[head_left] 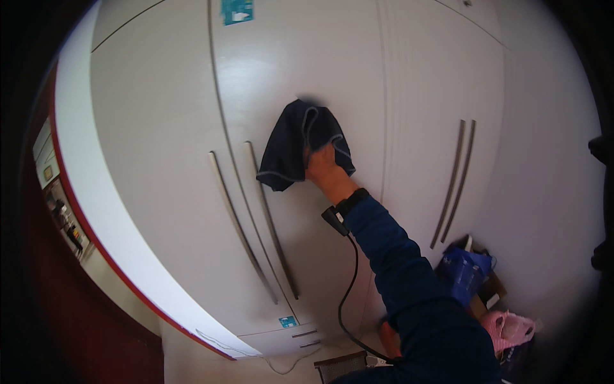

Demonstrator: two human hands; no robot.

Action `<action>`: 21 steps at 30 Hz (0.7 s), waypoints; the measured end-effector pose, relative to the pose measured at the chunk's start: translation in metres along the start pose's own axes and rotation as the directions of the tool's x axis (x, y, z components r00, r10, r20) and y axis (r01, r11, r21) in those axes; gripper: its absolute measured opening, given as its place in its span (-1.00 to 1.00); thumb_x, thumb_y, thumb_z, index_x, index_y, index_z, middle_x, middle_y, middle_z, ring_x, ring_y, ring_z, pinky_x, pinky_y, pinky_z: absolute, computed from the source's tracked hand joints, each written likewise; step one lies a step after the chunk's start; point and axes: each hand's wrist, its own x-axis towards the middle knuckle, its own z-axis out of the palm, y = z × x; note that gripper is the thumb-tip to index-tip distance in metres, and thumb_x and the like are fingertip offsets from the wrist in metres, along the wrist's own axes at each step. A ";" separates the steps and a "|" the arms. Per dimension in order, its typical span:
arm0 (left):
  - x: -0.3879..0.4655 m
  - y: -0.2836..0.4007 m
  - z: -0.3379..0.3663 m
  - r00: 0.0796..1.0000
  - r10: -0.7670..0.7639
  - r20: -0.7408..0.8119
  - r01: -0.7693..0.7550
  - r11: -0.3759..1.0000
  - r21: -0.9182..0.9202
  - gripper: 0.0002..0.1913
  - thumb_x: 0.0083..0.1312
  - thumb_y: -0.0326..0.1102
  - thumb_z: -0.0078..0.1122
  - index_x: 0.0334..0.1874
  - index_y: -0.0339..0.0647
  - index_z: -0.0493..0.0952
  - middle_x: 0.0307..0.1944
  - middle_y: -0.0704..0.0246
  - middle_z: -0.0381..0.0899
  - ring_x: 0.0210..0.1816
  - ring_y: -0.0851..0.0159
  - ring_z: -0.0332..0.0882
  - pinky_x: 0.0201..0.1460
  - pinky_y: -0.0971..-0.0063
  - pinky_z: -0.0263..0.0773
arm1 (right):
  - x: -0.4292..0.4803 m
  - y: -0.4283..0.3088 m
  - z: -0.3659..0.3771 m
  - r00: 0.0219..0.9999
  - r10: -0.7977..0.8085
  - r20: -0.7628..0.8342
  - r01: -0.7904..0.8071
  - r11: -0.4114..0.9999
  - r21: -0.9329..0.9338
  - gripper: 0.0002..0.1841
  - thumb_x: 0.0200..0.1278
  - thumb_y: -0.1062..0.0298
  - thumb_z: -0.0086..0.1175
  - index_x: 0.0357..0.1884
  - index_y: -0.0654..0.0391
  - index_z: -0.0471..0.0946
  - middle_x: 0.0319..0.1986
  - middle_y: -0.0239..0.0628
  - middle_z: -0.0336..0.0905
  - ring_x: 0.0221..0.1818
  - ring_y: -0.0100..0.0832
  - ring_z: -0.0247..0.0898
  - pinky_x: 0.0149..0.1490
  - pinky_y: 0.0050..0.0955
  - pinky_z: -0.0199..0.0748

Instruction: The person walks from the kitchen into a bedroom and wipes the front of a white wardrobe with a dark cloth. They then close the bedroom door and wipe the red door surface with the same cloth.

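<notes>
My right hand (324, 165) grips a dark navy cloth (285, 144) with pale stitched edges and presses it against a white wardrobe door (307, 62). The cloth covers most of my fingers and hangs in folds. Its lower left corner overlaps the upper part of a long metal door handle (271, 225). A second metal handle (240, 230) runs beside it on the neighbouring door. At my wrist sit a black band (352, 200) and a black cable plug (335, 221), whose cable trails down along my blue sleeve (403, 259). My left hand is out of view.
Lower right, a blue bag (463, 271), a cardboard box (491, 290) and a pink plastic bag (511, 331) lean near the wall. A dark woven seat or basket (341, 367) shows at the bottom. A thin cord (292, 367) lies on the floor; a red-edged doorway opens at left.
</notes>
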 end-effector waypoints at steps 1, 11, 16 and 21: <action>0.007 -0.001 -0.002 0.999 0.043 -0.028 -0.042 0.999 0.029 -0.56 0.29 -0.19 0.36 0.19 -0.20 0.62 0.04 0.02 0.69 0.04 -0.15 0.63 0.11 0.03 0.54 | -0.013 0.010 -0.007 0.999 0.008 0.044 -0.007 1.000 -0.031 -0.08 0.39 -0.12 0.08 0.65 0.14 0.05 0.62 0.11 -0.07 0.64 0.10 -0.12 0.65 0.08 -0.14; 0.056 0.066 -0.043 1.000 0.014 0.003 -0.015 0.995 0.096 -0.61 0.27 -0.12 0.27 0.11 -0.09 0.66 0.10 0.13 0.67 0.08 -0.08 0.66 0.10 0.02 0.60 | -0.141 0.165 -0.107 0.882 0.443 0.162 -0.350 0.845 -0.404 -0.10 0.37 -0.12 0.13 0.60 0.21 0.13 0.55 0.09 0.07 0.59 0.11 -0.03 0.64 0.03 -0.10; 0.040 0.111 -0.040 0.998 -0.037 0.052 0.033 0.997 0.074 -0.61 0.31 -0.21 0.23 0.16 -0.13 0.65 0.14 0.13 0.66 0.12 -0.08 0.64 0.13 0.04 0.58 | -0.167 0.180 -0.128 0.881 0.368 0.296 -0.217 0.872 -0.440 -0.15 0.40 -0.11 0.09 0.58 0.19 0.17 0.53 0.05 0.12 0.57 0.07 0.01 0.63 0.01 -0.09; 0.020 0.127 -0.047 0.988 -0.146 0.054 0.140 0.984 0.108 -0.60 0.30 -0.25 0.20 0.19 -0.15 0.64 0.15 0.16 0.66 0.14 -0.06 0.64 0.15 0.05 0.58 | -0.159 0.166 -0.105 0.888 0.284 0.361 -0.121 0.903 -0.413 -0.21 0.44 -0.10 0.05 0.56 0.17 0.21 0.52 0.01 0.17 0.56 0.04 0.04 0.63 0.00 -0.07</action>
